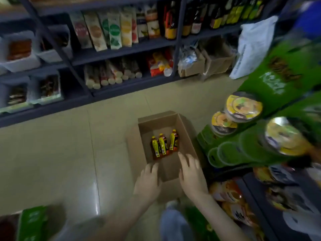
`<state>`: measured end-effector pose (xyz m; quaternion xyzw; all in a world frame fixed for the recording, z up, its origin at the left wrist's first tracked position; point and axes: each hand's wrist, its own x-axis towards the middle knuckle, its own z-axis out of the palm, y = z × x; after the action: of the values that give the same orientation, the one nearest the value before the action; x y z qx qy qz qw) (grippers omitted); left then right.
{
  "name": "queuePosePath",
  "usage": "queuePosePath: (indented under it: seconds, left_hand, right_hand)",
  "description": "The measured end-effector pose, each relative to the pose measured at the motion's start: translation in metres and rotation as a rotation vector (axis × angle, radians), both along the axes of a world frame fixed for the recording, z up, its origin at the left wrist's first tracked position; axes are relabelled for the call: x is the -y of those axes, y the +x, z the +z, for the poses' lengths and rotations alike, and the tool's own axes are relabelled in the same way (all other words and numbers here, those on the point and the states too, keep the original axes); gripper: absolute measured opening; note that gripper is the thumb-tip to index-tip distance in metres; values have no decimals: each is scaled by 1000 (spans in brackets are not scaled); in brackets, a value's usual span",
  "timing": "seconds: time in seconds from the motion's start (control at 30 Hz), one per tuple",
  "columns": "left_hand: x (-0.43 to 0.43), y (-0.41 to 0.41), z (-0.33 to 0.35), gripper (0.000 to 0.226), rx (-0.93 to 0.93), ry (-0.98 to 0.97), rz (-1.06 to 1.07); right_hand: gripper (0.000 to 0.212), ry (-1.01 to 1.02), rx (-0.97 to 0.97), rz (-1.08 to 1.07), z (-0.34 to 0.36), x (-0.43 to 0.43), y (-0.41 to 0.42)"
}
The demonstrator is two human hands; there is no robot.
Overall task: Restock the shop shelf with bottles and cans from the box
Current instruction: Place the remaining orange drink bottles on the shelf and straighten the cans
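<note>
Item 1, hands. I read the left hand (147,181) as open, fingers loosely spread, holding nothing; it sits over the near left rim of the box (156,124). The right hand (191,174) is likewise open and empty, fingers stretched forward above the box's near right side. I cannot tell whether either hand touches the cardboard.

Item 2, bottles (163,145). Three small bottles with yellow labels and orange caps lie side by side on the bottom of the box, toward its middle, caps pointing away from me. They lie just ahead of both hands, and the right fingertips are the nearer.

Item 3, containers, left to right. Pale bins (19,54) on the far shelf (121,51) hold dark goods I cannot identify. Next come upright packets (104,30), with rolled packs (111,73) lying one level below. Dark glass bottles (196,21) stand on the top level. Two cardboard cartons (217,61) sit at the bottom, the left one stuffed with clear wrapping. The open box stands on the tiled floor (60,153). The green rack (278,80) at right carries round tubs (243,106) with yellow lids.

Item 4, unclear. The green pack (33,221) at lower left is cut off and blurred. The white bag (251,47) and the snack bags (229,193) are smeared, their print unreadable.
</note>
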<state>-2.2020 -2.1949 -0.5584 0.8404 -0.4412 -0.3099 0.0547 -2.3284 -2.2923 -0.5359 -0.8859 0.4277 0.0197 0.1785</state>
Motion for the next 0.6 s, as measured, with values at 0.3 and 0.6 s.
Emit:
queuePosePath:
  seconds: [0.3,0.6]
  left_hand:
    - [104,69,-272,60,-110,214,45]
    - [201,100,-533,78,-209,305,315]
  right_hand:
    - [77,206,-289,-104,-283,101,73]
    - [80,353,-55,-321,-555,197,130]
